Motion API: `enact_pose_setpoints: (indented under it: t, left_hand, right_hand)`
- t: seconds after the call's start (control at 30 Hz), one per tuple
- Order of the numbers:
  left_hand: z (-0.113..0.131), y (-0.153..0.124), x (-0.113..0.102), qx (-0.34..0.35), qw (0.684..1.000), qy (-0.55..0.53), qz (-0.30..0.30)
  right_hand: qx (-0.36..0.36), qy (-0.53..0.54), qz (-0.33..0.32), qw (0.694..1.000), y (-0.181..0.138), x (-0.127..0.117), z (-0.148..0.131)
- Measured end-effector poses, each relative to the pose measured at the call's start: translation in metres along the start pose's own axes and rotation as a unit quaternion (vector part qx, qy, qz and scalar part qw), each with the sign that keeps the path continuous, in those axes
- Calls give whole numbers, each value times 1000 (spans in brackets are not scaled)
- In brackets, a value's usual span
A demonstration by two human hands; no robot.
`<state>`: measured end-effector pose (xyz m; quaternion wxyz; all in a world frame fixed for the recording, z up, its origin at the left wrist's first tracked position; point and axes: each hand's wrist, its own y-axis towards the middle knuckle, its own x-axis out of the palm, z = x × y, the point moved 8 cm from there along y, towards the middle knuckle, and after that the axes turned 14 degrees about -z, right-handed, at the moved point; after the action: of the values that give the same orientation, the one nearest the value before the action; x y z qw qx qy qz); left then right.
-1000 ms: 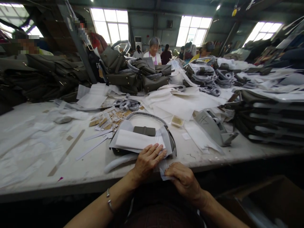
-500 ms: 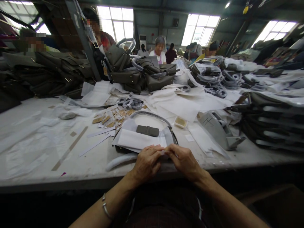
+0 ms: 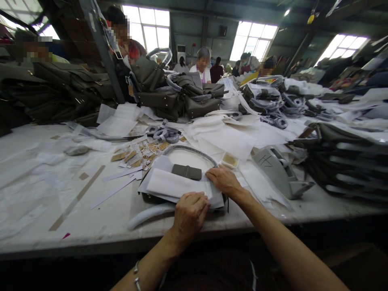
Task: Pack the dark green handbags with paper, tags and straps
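A dark olive handbag [image 3: 184, 171] lies flat near the table's front edge, mostly covered by white wrapping paper [image 3: 174, 186]. Its strap [image 3: 188, 149] arcs behind it. My left hand [image 3: 189, 214] rests on the near edge of the paper with fingers curled down onto it. My right hand [image 3: 223, 180] lies on the right side of the bag, fingers bent and pressing the paper by the strap end. A white wrapped handle [image 3: 148, 215] sticks out at the bag's near left.
A grey tape dispenser [image 3: 277, 169] stands to the right. Stacked dark bags [image 3: 345, 157] fill the right side, olive bags [image 3: 169, 95] the back and left. Paper tags [image 3: 136, 153], tape rolls [image 3: 163, 133] and paper sheets [image 3: 230, 139] lie behind. Several people work at the far end.
My right hand moved from the table's front edge up onto the right side of the bag. My left hand slid back to the paper's near edge.
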<state>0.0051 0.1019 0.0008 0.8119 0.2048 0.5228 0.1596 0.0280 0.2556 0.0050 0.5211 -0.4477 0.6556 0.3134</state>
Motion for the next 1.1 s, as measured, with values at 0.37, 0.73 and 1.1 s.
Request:
enact_pose_setpoints:
  t: [0.37, 0.73, 1.1]
  left_hand:
    - [-2, 3, 2, -46, 997, 54, -12]
    - [0, 7, 3, -49, 995, 84, -19]
    - [1, -2, 1, 10, 999, 46, -21]
  right_hand:
    - [-75, 274, -80, 956, -33, -7, 22]
    - [-15, 228, -26, 973, -36, -3, -21]
    - [45, 263, 1, 964, -31, 20, -2]
